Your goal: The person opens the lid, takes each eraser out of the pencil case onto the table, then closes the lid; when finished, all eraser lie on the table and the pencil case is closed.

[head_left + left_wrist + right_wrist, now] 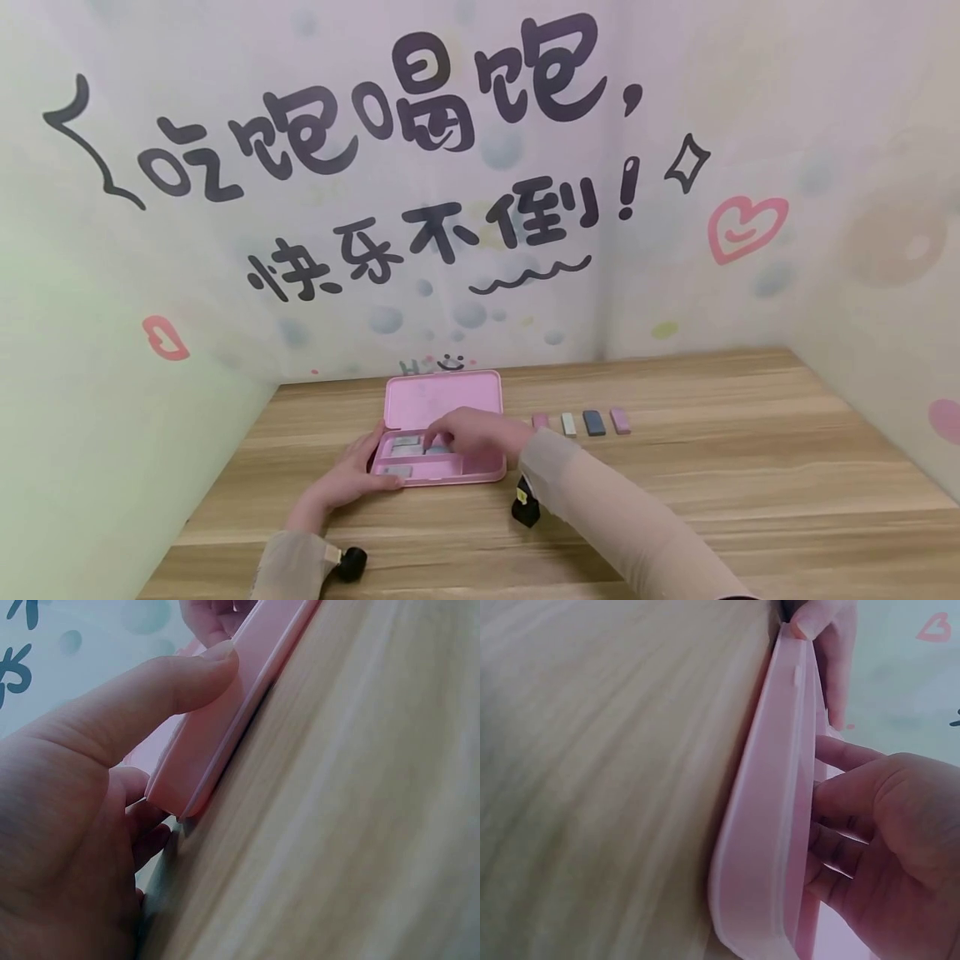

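A pink pencil case [483, 478] lies on the table with its lid [442, 400] raised at the back. My left hand [352, 475] grips the case's left end, thumb along the front wall and fingers at the side. In the left compartments sit pale grey blocks like erasers, one at the back [407, 442] and one at the front [397, 471]. My right hand [468, 429] reaches down into the case, fingers bent. A light blue piece [437, 450] shows right under its fingertips; I cannot tell whether they pinch it. The front wall hides those fingertips in the right wrist view.
To the right of the case stands a row of small blocks like erasers: a pink one [540, 421], a white one [568, 425], a dark blue one [594, 422] and another pink one [620, 421]. A wall [525, 325] with writing rises behind the wooden table [720, 467].
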The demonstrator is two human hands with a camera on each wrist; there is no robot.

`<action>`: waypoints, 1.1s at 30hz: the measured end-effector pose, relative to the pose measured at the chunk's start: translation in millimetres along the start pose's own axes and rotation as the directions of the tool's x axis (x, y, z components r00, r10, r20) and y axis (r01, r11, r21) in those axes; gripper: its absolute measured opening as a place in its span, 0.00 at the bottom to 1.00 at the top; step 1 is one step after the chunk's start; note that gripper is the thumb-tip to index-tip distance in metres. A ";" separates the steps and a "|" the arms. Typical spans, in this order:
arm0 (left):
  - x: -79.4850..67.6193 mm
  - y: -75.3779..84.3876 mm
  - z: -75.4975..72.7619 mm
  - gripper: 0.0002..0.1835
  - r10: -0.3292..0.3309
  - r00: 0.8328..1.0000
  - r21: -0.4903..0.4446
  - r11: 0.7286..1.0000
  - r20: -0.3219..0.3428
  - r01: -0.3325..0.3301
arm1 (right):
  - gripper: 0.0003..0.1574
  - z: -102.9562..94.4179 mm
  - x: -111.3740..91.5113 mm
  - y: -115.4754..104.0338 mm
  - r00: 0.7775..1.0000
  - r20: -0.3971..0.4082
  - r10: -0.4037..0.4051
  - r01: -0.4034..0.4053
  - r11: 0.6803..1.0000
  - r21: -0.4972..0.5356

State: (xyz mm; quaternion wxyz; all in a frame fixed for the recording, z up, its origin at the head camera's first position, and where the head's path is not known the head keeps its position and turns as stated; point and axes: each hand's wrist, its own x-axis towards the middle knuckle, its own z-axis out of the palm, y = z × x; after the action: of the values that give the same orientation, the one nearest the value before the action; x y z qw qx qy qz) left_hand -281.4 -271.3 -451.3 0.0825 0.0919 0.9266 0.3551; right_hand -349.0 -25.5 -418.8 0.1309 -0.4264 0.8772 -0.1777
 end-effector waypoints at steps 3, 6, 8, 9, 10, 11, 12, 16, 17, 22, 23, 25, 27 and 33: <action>0.4 0.5 -0.2 0.61 -0.003 1.000 0.000 1.000 0.002 0.003 | 0.34 -2.4 -0.5 1.5 1.000 0.024 0.010 -0.010 1.000 0.013; 0.3 0.3 -0.7 0.61 -0.005 1.000 0.002 1.000 0.005 0.005 | 0.36 -4.1 -0.3 2.2 0.999 0.036 0.009 -0.010 1.000 0.004; 0.0 0.6 -1.0 0.61 -0.006 1.000 0.002 1.000 0.007 0.006 | 0.37 -5.0 0.0 2.4 0.999 0.039 0.005 -0.005 1.000 -0.007; 0.0 0.6 -1.1 0.61 -0.005 1.000 0.004 1.000 0.007 0.005 | 0.38 -5.2 0.1 2.6 0.999 0.041 0.007 -0.006 1.000 -0.009; 0.0 0.6 -1.2 0.61 -0.004 1.000 0.005 1.000 0.008 0.004 | 0.39 -5.5 0.2 2.6 0.999 0.045 0.010 -0.010 1.000 -0.007; 0.0 0.7 -1.2 0.61 -0.003 1.000 0.003 1.000 0.009 0.003 | 0.39 -5.6 0.4 2.6 0.999 0.051 0.013 -0.013 1.000 -0.007; 0.1 0.7 -1.1 0.61 -0.002 1.000 0.003 1.000 0.009 0.002 | 0.39 -5.6 0.8 2.6 0.998 0.056 0.016 -0.016 1.000 -0.007; 1.4 -0.7 -0.6 0.61 0.008 1.000 0.009 1.000 0.007 -0.008 | 0.39 -6.2 1.9 2.6 0.997 0.074 0.025 -0.024 1.000 -0.015; 1.7 -1.0 -0.5 0.61 0.010 1.000 0.010 1.000 0.006 -0.010 | 0.39 -6.7 2.0 2.6 0.997 0.076 0.021 -0.020 1.000 -0.021; 2.1 -1.5 -0.1 0.61 0.015 1.000 0.013 1.000 0.002 -0.015 | 0.39 -8.5 1.2 1.9 0.997 0.074 -0.003 0.007 0.999 -0.054; 2.0 -1.3 -0.1 0.61 0.014 1.000 0.011 1.000 0.002 -0.014 | 0.39 -8.7 1.1 1.7 0.997 0.074 -0.005 0.009 0.998 -0.058; 1.7 -1.0 -0.2 0.61 0.011 1.000 0.009 1.000 0.003 -0.011 | 0.39 -8.6 1.0 1.6 0.997 0.071 -0.004 0.008 0.998 -0.060; 1.3 -0.6 -0.3 0.61 0.006 1.000 0.006 1.000 0.004 -0.006 | 0.38 -8.4 1.1 1.6 0.998 0.069 -0.003 0.008 0.998 -0.066; 0.7 -0.9 -0.3 0.61 -0.002 1.000 0.004 1.000 0.009 0.002 | 0.34 -7.0 2.3 3.6 0.998 0.056 -0.008 0.013 0.995 -0.097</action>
State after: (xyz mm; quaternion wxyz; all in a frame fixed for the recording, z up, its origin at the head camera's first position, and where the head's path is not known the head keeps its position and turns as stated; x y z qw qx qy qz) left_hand -282.3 -272.0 -451.8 0.0868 0.0927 0.9271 0.3526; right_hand -355.6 -23.9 -414.1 0.1332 -0.4416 0.8786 -0.1237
